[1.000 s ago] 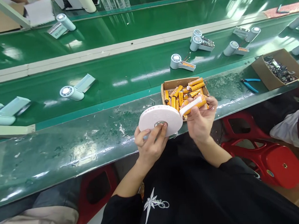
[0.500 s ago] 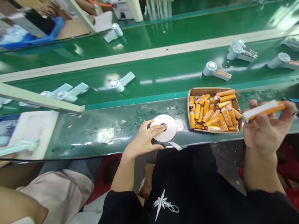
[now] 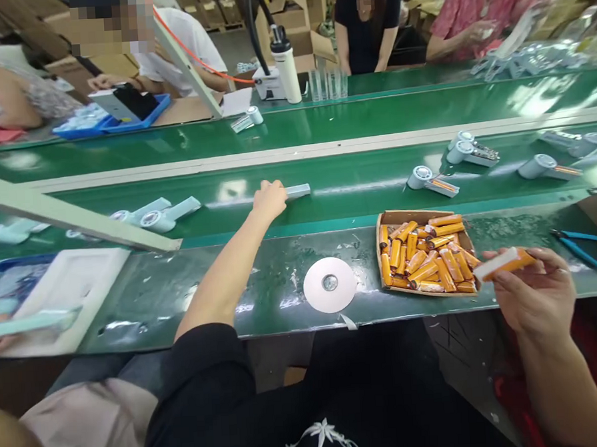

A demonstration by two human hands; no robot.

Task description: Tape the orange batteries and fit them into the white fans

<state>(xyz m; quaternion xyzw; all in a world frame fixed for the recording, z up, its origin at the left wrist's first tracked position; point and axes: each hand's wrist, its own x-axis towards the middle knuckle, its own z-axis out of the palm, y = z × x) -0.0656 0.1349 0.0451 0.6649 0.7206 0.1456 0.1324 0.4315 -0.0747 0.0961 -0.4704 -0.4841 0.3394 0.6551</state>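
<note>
My left hand (image 3: 271, 199) is stretched out over the green belt, its fingers closed over the round head of a light blue handheld fan (image 3: 298, 191). Only the fan's handle shows, sticking out to the right. In my right hand (image 3: 537, 291) an orange-wrapped battery (image 3: 518, 260) with a white strip along it is pinched between thumb and fingers, just right of a cardboard box (image 3: 429, 293). Inside that box lie several orange batteries (image 3: 414, 244). A roll of white tape (image 3: 316, 296) rests flat on the bench near me, its loose end over the front edge.
More light blue fans (image 3: 159, 220) lie on the belt to the left, and others (image 3: 421, 177) to the right, some with open handles. Blue-handled pliers (image 3: 583, 248) are at the bench's right. A slanted post (image 3: 78, 212) crosses the left side. Co-workers sit across the belt.
My left hand has left the tape roll and reached forward to the fan on the belt. My right hand still holds the battery. The view has tilted up.
</note>
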